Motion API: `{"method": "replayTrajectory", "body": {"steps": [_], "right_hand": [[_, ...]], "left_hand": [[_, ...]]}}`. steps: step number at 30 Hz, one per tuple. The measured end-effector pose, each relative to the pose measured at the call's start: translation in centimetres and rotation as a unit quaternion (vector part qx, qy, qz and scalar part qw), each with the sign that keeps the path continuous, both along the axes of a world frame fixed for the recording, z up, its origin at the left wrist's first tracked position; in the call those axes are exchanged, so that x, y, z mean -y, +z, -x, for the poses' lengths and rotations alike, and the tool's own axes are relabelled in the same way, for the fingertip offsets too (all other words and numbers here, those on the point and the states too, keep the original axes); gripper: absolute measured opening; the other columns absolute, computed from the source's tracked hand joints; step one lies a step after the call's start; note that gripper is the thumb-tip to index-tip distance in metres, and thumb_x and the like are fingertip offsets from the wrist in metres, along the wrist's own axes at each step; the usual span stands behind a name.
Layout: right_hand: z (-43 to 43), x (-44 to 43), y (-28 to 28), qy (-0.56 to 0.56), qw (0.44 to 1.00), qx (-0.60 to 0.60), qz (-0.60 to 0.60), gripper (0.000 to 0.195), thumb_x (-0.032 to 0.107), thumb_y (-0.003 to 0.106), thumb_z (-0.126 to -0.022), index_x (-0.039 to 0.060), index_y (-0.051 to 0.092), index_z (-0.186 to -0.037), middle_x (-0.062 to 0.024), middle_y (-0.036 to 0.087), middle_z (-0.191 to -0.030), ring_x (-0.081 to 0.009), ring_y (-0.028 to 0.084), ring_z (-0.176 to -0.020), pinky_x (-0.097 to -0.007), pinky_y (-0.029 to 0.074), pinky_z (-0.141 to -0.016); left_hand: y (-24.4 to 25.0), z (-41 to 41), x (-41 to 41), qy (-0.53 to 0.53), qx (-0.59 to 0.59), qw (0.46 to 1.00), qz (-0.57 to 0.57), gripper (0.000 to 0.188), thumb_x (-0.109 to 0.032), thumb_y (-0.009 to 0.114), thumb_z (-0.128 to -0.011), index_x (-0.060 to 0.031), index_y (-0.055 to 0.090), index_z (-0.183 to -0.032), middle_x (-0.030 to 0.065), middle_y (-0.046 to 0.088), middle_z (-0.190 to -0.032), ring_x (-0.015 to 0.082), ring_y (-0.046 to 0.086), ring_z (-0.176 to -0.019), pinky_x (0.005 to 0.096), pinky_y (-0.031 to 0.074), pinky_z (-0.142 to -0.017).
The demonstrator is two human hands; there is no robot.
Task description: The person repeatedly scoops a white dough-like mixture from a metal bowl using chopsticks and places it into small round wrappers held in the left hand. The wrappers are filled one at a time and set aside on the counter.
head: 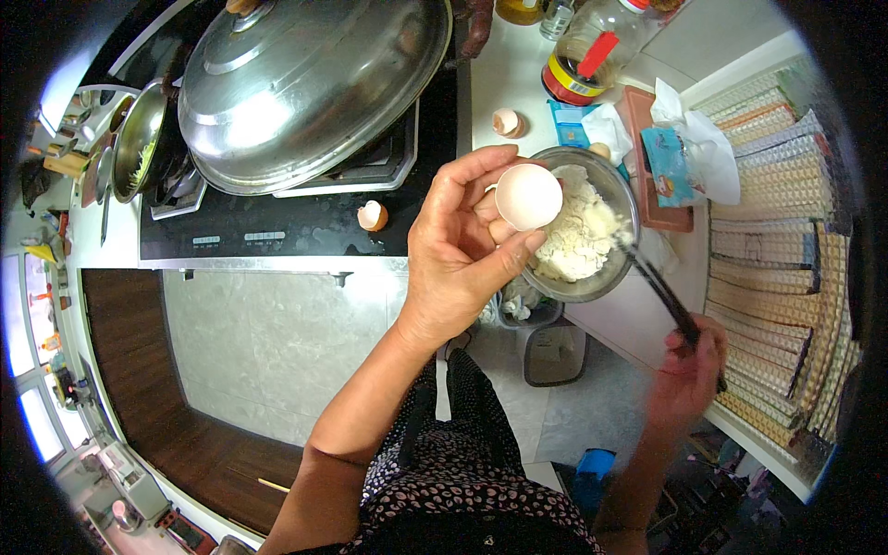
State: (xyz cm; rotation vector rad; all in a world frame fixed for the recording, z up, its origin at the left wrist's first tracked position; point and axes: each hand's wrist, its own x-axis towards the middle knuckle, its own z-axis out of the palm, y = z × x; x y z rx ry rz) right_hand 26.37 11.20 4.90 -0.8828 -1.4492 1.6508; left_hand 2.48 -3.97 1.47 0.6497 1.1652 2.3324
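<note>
In my left hand [454,239] is half an eggshell [528,197], its round white hollow facing up. The fingers curl around its side and the thumb lies along its lower edge. Just right of it, partly behind the fingers, is a metal mixing bowl [628,208] holding pale flour [572,257] with clumps. My right hand [687,368], blurred, grips dark chopsticks [662,291] whose tips reach into the flour near the bowl's right side. One broken eggshell [372,216] lies on the black cooktop, and another broken eggshell [508,123] lies on the white counter.
A large wok lid [305,90] covers the burner at upper left. Behind the bowl stand a big jar [590,55] and a tissue pack [669,166]. Bins [555,355] stand on the floor below the counter. Textured mats [770,277] line the right side.
</note>
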Motion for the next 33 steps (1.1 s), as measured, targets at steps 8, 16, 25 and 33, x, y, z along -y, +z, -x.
{"method": "replayTrajectory", "body": {"steps": [8,16,25,33], "right_hand": [[2.7,2.3,5.2,0.094,0.994,-0.011,-0.059,0.024,0.024,0.058,-0.095,0.0010,0.055,-0.103,-0.0158,0.055,-0.096,-0.0197,0.063,-0.061,-0.0264,0.048,-0.047],[5.0,3.0,7.4,0.168,0.963,0.087,-0.192,0.017,0.009,0.060,-0.091,-0.0032,0.056,-0.102,-0.0189,0.057,-0.099,-0.0228,0.069,-0.069,-0.0294,0.056,-0.055],[5.8,2.2,7.7,0.174,0.975,0.078,-0.110,0.014,0.007,0.060,-0.090,-0.0027,0.059,-0.099,-0.0193,0.058,-0.098,-0.0241,0.069,-0.070,-0.0311,0.058,-0.062],[5.1,2.9,7.9,0.176,0.962,0.104,-0.183,0.011,0.003,0.059,-0.090,-0.0028,0.059,-0.099,-0.0196,0.058,-0.099,-0.0248,0.069,-0.070,-0.0314,0.059,-0.059]], "left_hand": [[0.6,-0.5,0.2,0.020,-0.079,0.992,0.097,0.058,0.015,0.067,-0.081,0.0042,0.046,-0.133,0.0128,0.052,-0.130,0.0232,0.054,-0.126,0.0342,0.051,-0.103],[0.5,-0.3,0.2,0.038,-0.119,0.982,0.144,0.053,0.016,0.068,-0.078,0.0007,0.054,-0.127,0.0091,0.052,-0.121,0.0209,0.058,-0.118,0.0308,0.056,-0.098],[0.4,-0.5,0.4,0.027,-0.187,0.961,0.200,0.052,0.011,0.071,-0.080,0.0036,0.052,-0.128,0.0143,0.055,-0.129,0.0232,0.058,-0.118,0.0363,0.051,-0.101],[-0.2,-0.4,0.0,-0.013,-0.118,0.979,0.166,0.052,0.010,0.071,-0.081,0.0006,0.053,-0.129,0.0107,0.056,-0.125,0.0206,0.058,-0.118,0.0336,0.054,-0.099]]}}
